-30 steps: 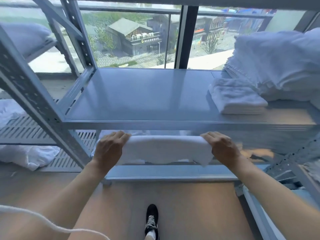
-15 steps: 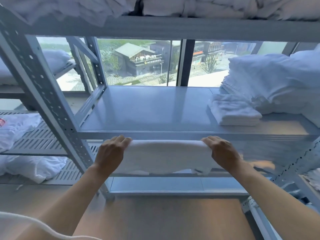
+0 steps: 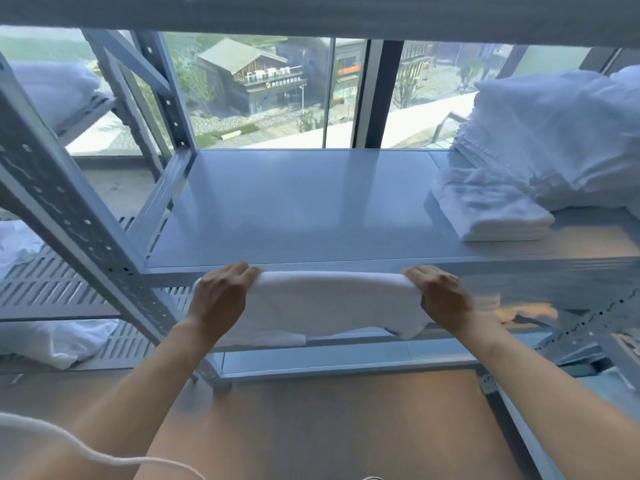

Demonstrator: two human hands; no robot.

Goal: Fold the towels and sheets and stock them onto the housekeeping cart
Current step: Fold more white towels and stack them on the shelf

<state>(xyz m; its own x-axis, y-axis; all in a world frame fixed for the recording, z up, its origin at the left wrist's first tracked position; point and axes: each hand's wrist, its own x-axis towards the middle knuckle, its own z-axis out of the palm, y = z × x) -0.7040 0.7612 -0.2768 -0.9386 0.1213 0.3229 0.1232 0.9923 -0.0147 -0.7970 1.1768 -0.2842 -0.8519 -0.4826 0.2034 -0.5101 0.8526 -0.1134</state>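
Fingers (image 3: 242,271) of the left hand (image 3: 218,299) curl over the top edge of a folded white towel (image 3: 329,303) at its left end, while the right hand (image 3: 440,297) grips the right end in the same way, its fingers wrapped over the fold. Both hands hold the towel stretched level between them, just in front of the front edge of the grey metal shelf (image 3: 294,209), and its lower edge hangs loose below. On the right part of that shelf lies a small stack of folded towels (image 3: 491,213), touching a taller pile of white linen (image 3: 561,140) behind it. More white cloth (image 3: 55,341) lies on a slotted lower rack at the left. Beyond the shelf, a window (image 3: 263,95) shows buildings outside.
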